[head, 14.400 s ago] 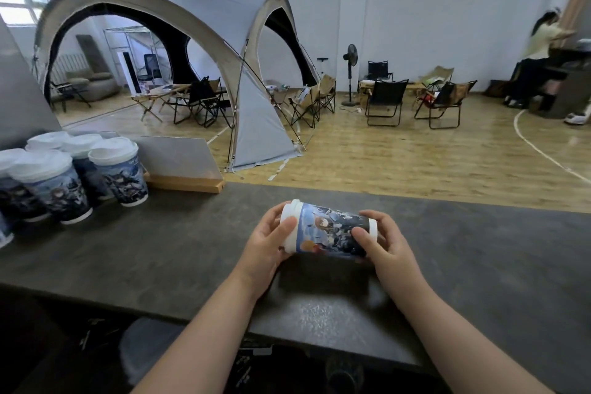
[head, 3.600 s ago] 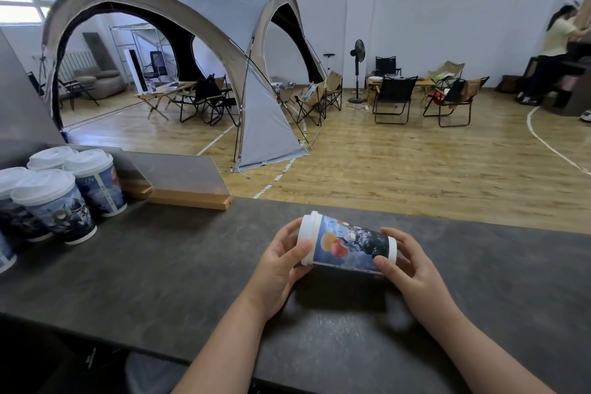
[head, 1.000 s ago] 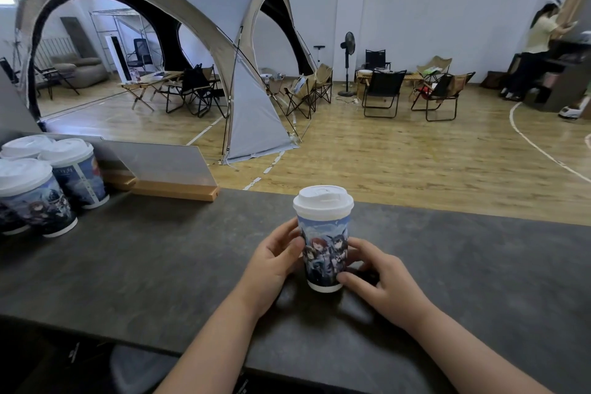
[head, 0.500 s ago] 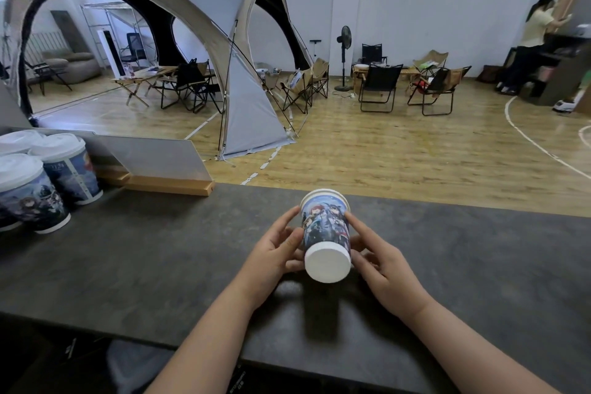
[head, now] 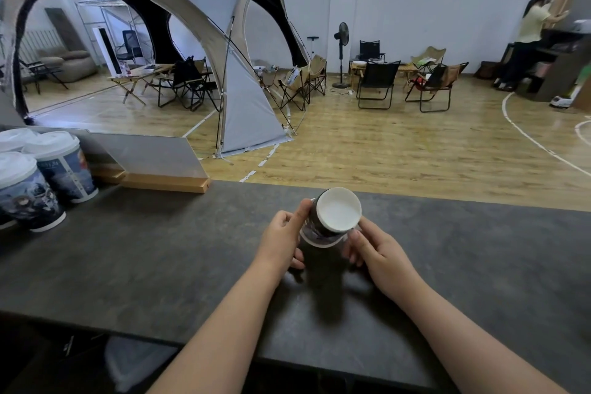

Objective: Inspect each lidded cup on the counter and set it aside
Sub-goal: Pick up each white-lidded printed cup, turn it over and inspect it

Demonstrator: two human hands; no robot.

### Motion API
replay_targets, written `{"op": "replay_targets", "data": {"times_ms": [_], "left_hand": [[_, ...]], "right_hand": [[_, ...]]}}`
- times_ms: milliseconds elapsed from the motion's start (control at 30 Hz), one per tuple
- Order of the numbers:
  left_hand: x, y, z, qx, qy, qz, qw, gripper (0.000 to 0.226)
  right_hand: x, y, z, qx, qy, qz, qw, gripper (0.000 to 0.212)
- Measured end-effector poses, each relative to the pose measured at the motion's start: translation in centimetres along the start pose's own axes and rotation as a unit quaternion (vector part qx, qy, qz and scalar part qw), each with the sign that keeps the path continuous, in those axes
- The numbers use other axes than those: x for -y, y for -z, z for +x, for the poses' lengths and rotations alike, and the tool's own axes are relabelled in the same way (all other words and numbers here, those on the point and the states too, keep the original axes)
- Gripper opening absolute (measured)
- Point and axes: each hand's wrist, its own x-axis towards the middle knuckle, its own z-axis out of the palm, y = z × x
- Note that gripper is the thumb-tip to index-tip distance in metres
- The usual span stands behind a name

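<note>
A lidded paper cup (head: 334, 217) with dark printed artwork is held upside down above the dark counter (head: 160, 259), its white bottom facing up toward me and its lid rim below. My left hand (head: 283, 237) grips its left side with thumb and fingers. My right hand (head: 374, 243) holds the right side near the lid. Several more lidded cups (head: 41, 176) with white lids stand upright at the counter's left edge.
A clear panel in a wooden base (head: 153, 166) stands on the counter behind the cups. Beyond the counter lie a wooden floor, a grey dome tent (head: 198, 25), folding chairs (head: 374, 83) and a person (head: 527, 38) at the far right.
The cup stood upright on the counter a second ago. Both hands tipped it away and turned it fully over, so its white bottom now faces up.
</note>
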Motion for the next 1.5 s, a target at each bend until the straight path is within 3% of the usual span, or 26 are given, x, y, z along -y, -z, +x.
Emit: {"op": "replay_targets", "data": {"times_ms": [67,233,400,500,600,733,900,1100,1500], "left_hand": [[0.0,-0.1,0.0,-0.005,0.003,0.009,1.000,0.088],[-0.5,0.0,-0.4,0.007,0.030,0.012,0.999,0.098],[-1.5,-0.4,-2.0,0.084,0.039,-0.050,0.994,0.047],[-1.1,-1.5,-2.4,0.124,-0.002,-0.099,0.987,0.060],[-1.1,-3.5,-2.8,0.149,-0.052,-0.102,0.982,0.072],[-0.8,-7.2,-3.0,0.154,-0.111,-0.065,0.980,0.061],[-0.1,-12.7,-3.5,0.151,-0.136,-0.052,0.978,0.061],[0.6,-20.7,-4.5,0.111,-0.168,-0.023,0.979,0.074],[-0.4,-38.1,-4.9,0.121,-0.191,-0.036,0.974,0.059]], "right_hand": [[0.1,0.1,0.1,-0.004,-0.003,0.007,1.000,0.049],[0.6,0.0,-0.3,0.003,-0.005,0.031,1.000,0.045],[1.9,0.9,-1.2,-0.029,-0.029,0.156,0.987,0.043],[2.3,2.2,-2.0,-0.053,-0.039,0.209,0.976,0.033],[2.3,5.0,-3.0,-0.042,-0.029,0.184,0.982,0.040],[1.5,9.1,-4.1,-0.027,-0.010,0.116,0.993,0.060],[-0.5,13.4,-5.4,-0.054,0.005,0.109,0.993,0.067],[-2.6,19.6,-7.7,-0.082,0.017,0.107,0.991,0.068],[-5.7,33.5,-11.5,-0.193,0.009,0.068,0.979,0.066]]}}
